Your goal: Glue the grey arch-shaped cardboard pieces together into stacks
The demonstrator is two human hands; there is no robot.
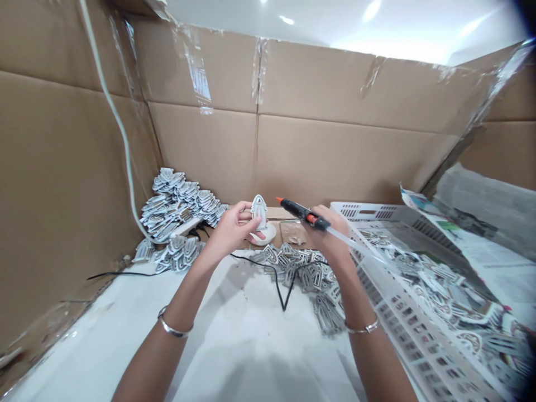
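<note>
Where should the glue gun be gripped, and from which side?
I'd hold the glue gun by its rear body, from the right, as the right hand does. Its orange tip points left, toward the left hand, and may be hot; a pale stick trails from the back, so grip clear of both.

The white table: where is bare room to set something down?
One bare patch of the white table lies between the left forearm and the right forearm, nearer than the black cable. Another lies between the left forearm and the left cardboard wall. Crowded: the back left with stacked pieces, the middle with loose pieces, the right with the filled basket.
</note>
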